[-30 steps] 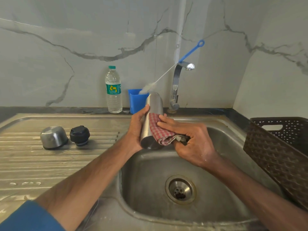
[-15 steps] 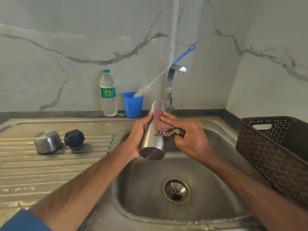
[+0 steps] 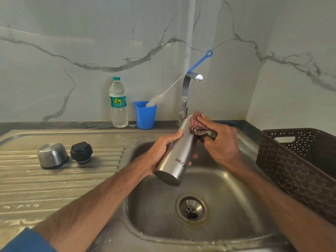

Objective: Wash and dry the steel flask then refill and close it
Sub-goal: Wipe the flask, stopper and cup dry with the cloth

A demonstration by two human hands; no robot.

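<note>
**A:** Any tips for drying this properly?

**B:** The left hand (image 3: 160, 151) has its fingers (image 3: 174, 138) wrapped round the steel flask (image 3: 174, 160) low on the body, with the base tilted toward you over the sink (image 3: 236, 206). The right hand (image 3: 221, 142), at 1 o'clock from it, pinches the checked cloth (image 3: 197, 124) against the neck. I'd grip firmly since it looks slippery, and rotate the flask under the cloth, neck to base.

**A:** And the lid?

**B:** The black cap (image 3: 81, 152) and steel cup (image 3: 52, 155) sit at 9 o'clock on the surface (image 3: 54, 188).

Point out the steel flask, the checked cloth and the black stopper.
steel flask (image 3: 179, 150): head view, bare mid body.
checked cloth (image 3: 197, 130): head view, red folds at flask neck.
black stopper (image 3: 81, 151): head view, ribbed side.
</note>
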